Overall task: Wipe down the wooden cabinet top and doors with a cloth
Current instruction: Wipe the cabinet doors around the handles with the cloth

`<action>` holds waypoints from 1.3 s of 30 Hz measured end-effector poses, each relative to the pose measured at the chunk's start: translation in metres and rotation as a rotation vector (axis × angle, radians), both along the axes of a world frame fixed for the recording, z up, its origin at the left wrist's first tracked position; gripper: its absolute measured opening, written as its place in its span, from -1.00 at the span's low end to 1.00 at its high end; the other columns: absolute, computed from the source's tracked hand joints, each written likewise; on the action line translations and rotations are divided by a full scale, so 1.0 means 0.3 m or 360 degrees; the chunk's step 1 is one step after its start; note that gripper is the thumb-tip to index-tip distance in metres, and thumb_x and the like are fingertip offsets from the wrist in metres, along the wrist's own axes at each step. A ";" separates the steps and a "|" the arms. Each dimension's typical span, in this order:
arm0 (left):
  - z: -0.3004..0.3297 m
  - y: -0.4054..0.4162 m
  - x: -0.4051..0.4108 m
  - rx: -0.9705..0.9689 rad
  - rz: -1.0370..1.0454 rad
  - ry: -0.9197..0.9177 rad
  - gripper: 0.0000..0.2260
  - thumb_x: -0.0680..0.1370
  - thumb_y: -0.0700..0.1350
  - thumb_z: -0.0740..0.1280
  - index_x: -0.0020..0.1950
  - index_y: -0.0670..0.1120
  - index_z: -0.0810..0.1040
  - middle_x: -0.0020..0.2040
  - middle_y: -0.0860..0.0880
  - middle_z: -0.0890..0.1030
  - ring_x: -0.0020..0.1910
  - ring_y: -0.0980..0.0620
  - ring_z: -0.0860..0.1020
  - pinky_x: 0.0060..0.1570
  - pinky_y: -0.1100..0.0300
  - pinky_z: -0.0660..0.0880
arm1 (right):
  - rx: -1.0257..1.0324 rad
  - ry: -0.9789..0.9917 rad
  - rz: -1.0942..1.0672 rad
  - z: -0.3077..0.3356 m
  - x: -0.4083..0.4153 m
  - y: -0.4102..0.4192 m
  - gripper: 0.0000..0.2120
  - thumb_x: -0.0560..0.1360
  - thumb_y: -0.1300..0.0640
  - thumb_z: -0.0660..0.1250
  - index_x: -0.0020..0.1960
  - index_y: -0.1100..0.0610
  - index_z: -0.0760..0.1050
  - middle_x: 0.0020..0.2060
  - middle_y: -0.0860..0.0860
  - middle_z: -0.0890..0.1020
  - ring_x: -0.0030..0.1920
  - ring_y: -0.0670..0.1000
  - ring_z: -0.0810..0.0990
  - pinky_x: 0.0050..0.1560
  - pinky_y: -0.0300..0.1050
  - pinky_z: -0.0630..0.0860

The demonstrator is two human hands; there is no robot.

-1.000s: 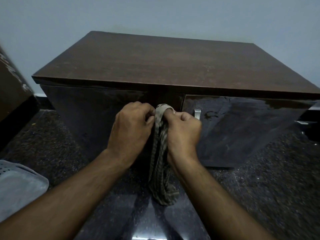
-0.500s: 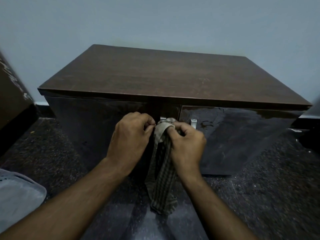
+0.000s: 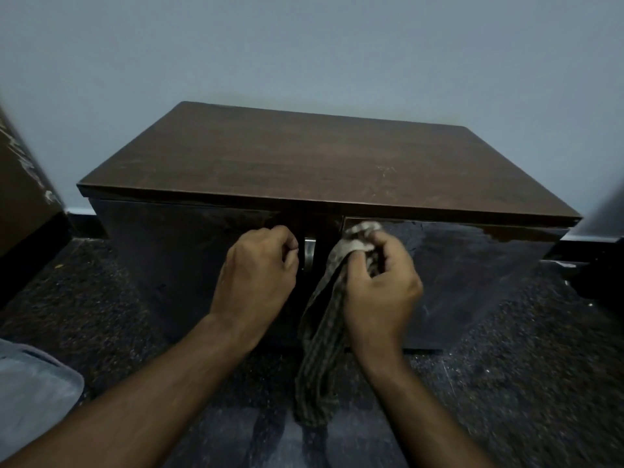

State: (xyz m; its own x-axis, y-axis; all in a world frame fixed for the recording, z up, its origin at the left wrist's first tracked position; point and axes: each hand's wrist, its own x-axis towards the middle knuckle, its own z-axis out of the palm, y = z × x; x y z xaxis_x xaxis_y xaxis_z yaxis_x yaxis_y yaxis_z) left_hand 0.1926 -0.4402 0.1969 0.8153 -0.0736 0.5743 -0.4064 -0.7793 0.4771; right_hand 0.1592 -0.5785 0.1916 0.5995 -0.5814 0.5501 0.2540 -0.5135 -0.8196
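Head view, looking down at the front of a low wooden cabinet (image 3: 324, 170) that is filling the middle of the frame. Your left hand (image 3: 256, 268) is curling into a loose fist at centre, knuckles toward the doors, gripping nothing that shows; its fingertips are lying just beside a metal door handle (image 3: 309, 253), and whether they are touching it is not clear. Your right hand (image 3: 381, 282) is closing around the bunched top of a striped cloth (image 3: 320, 346), right of centre. The cloth's upper end is pressing against, or lying just in front of, the top inner corner of the right door (image 3: 472, 275); contact cannot be confirmed. The rest of the cloth is hanging down between your forearms, its lower end blurring into the dark speckled floor (image 3: 506, 400).

The left door (image 3: 169, 258) is showing as a dark glossy panel with little detail. The right door's handle is hiding behind the cloth and hand. The cabinet top is carrying faint pale marks toward its right side; whether they are scratches or dust cannot be made out.

At the left edge, a brown panel (image 3: 20, 184) is cut off by the frame. In the lower left corner, a pale grey object (image 3: 30, 393) is blurring and only partly showing. At the right edge, a pale blurred shape (image 3: 604, 211) is cut off and unidentifiable.
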 end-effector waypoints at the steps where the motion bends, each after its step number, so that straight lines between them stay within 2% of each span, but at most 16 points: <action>1: 0.005 -0.006 -0.005 -0.0021 0.0000 -0.0005 -0.95 0.48 -0.14 0.46 -0.10 -0.05 0.61 -0.23 0.01 0.60 -0.18 -0.01 0.58 -0.20 0.07 0.54 | -0.0094 -0.0118 -0.0080 0.019 0.007 0.003 -0.80 0.47 0.37 0.39 0.09 0.27 0.61 -0.10 0.05 0.61 -0.11 -0.10 0.54 -0.04 -0.34 0.45; 3: 0.011 -0.011 -0.012 -0.0054 -0.0001 -0.0030 -0.95 0.50 -0.10 0.44 -0.08 -0.05 0.61 -0.21 0.01 0.62 -0.17 -0.01 0.60 -0.18 0.04 0.56 | -0.0319 -0.0235 -0.0106 0.027 0.021 0.023 -0.75 0.47 0.40 0.38 0.15 0.34 0.57 0.00 0.15 0.58 -0.01 -0.01 0.54 0.06 -0.40 0.39; 4: 0.013 -0.013 -0.013 -0.0059 -0.0008 -0.0044 -0.94 0.50 -0.09 0.43 -0.07 -0.05 0.61 -0.20 0.01 0.63 -0.17 -0.02 0.61 -0.17 0.03 0.56 | -0.0435 -0.0231 -0.0047 0.015 0.024 0.036 -0.75 0.48 0.36 0.40 0.16 0.36 0.56 0.04 0.20 0.56 0.05 0.04 0.54 0.11 -0.36 0.39; 6: 0.014 -0.014 -0.016 -0.0051 -0.0032 -0.0077 -0.94 0.50 -0.11 0.43 -0.06 -0.06 0.62 -0.18 -0.01 0.65 -0.15 -0.03 0.62 -0.15 0.02 0.57 | -0.0680 -0.0183 0.0114 -0.032 0.028 0.059 -0.78 0.54 0.25 0.42 0.12 0.35 0.57 0.10 0.26 0.53 0.13 0.13 0.53 0.19 -0.13 0.49; 8: 0.014 -0.011 -0.018 -0.0038 -0.0041 -0.0136 -0.94 0.50 -0.14 0.43 -0.04 -0.08 0.63 -0.16 -0.01 0.67 -0.15 -0.03 0.63 -0.13 0.01 0.58 | -0.0810 -0.0169 0.0193 -0.069 0.031 0.064 -0.86 0.58 0.23 0.37 0.01 0.32 0.61 0.09 0.26 0.55 0.10 0.15 0.54 0.09 0.04 0.55; 11: 0.020 -0.002 -0.019 -0.0046 -0.0031 -0.0222 -0.94 0.52 -0.17 0.41 -0.03 -0.11 0.64 -0.13 -0.03 0.67 -0.14 -0.04 0.63 -0.11 -0.01 0.58 | -0.0736 -0.0228 0.0144 -0.048 0.049 0.053 -0.84 0.61 0.26 0.30 -0.04 0.34 0.61 0.04 0.24 0.58 0.02 0.16 0.58 0.00 0.07 0.57; 15: 0.030 -0.006 -0.017 -0.0055 -0.0077 -0.0318 -0.94 0.53 -0.17 0.40 -0.02 -0.13 0.64 -0.12 -0.04 0.66 -0.14 -0.05 0.62 -0.09 0.01 0.56 | -0.0760 -0.0266 0.0053 -0.029 0.068 0.053 -0.81 0.60 0.28 0.26 -0.04 0.36 0.61 0.00 0.26 0.60 0.00 0.21 0.61 0.03 0.05 0.58; 19: 0.029 -0.021 -0.020 -0.0043 -0.0136 -0.0316 -0.94 0.54 -0.17 0.43 -0.02 -0.12 0.64 -0.12 -0.01 0.64 -0.12 0.02 0.56 -0.04 0.27 0.44 | -0.0805 -0.0005 0.0248 -0.105 0.024 0.046 -0.88 0.55 0.33 0.31 0.04 0.31 0.60 -0.01 0.16 0.58 -0.01 0.11 0.57 -0.07 0.02 0.58; 22: 0.021 -0.037 -0.009 -0.0031 -0.0168 -0.0304 -0.92 0.53 -0.18 0.43 0.01 -0.14 0.64 -0.10 -0.02 0.64 -0.10 0.01 0.54 -0.03 0.31 0.39 | -0.0783 -0.0073 0.0160 -0.051 0.026 0.020 -0.90 0.54 0.33 0.32 -0.02 0.32 0.61 -0.07 0.17 0.58 -0.09 0.12 0.56 -0.13 0.00 0.55; 25: 0.011 -0.055 -0.005 -0.0001 -0.0247 -0.0334 -0.91 0.53 -0.19 0.44 0.02 -0.16 0.64 -0.08 -0.04 0.64 -0.08 -0.03 0.55 0.00 0.22 0.44 | -0.0764 -0.0247 -0.0010 0.031 0.040 -0.020 -0.91 0.53 0.39 0.32 -0.08 0.34 0.60 -0.08 0.21 0.58 -0.10 0.18 0.56 -0.11 0.00 0.51; 29: 0.000 -0.067 -0.008 0.0024 -0.0363 -0.0367 -0.86 0.55 -0.22 0.43 0.09 -0.19 0.65 -0.04 -0.06 0.64 -0.05 -0.04 0.56 0.05 0.15 0.50 | -0.0933 -0.0163 -0.0085 -0.012 0.014 -0.079 -0.95 0.51 0.42 0.34 -0.10 0.35 0.57 -0.04 0.23 0.58 -0.07 0.19 0.52 -0.08 0.05 0.50; 31: 0.001 -0.074 -0.006 0.0030 -0.0397 -0.0371 -0.82 0.55 -0.22 0.43 0.15 -0.20 0.65 -0.02 -0.06 0.63 -0.04 -0.01 0.54 0.08 0.22 0.49 | -0.0891 -0.0130 -0.0066 -0.020 0.013 -0.097 -0.96 0.50 0.41 0.35 -0.11 0.33 0.57 -0.06 0.21 0.57 -0.08 0.18 0.52 -0.10 0.06 0.50; 34: 0.002 -0.088 -0.004 0.0075 -0.0469 -0.0332 -0.71 0.55 -0.20 0.43 0.27 -0.19 0.61 0.03 -0.06 0.61 0.01 0.04 0.52 0.14 0.35 0.41 | -0.0722 -0.0177 -0.0095 0.002 0.029 -0.106 -0.95 0.48 0.42 0.36 -0.09 0.32 0.57 -0.12 0.15 0.56 -0.10 0.11 0.55 -0.11 -0.04 0.51; 37: 0.004 -0.093 -0.011 0.0104 -0.0528 -0.0278 -0.64 0.56 -0.19 0.42 0.35 -0.16 0.57 0.05 -0.04 0.58 0.04 0.07 0.50 0.15 0.40 0.39 | -0.0566 -0.0241 -0.0208 -0.003 0.028 -0.112 -0.90 0.47 0.44 0.37 -0.04 0.32 0.57 -0.11 0.14 0.58 -0.07 0.05 0.55 -0.01 -0.19 0.48; 39: 0.002 -0.090 -0.009 0.0093 -0.0537 -0.0285 -0.64 0.56 -0.20 0.41 0.36 -0.16 0.57 0.06 -0.05 0.58 0.05 0.06 0.50 0.17 0.40 0.37 | -0.0616 -0.0248 -0.0205 -0.016 0.030 -0.088 -0.89 0.50 0.40 0.33 0.00 0.33 0.59 -0.05 0.19 0.60 -0.03 0.13 0.57 0.05 -0.15 0.47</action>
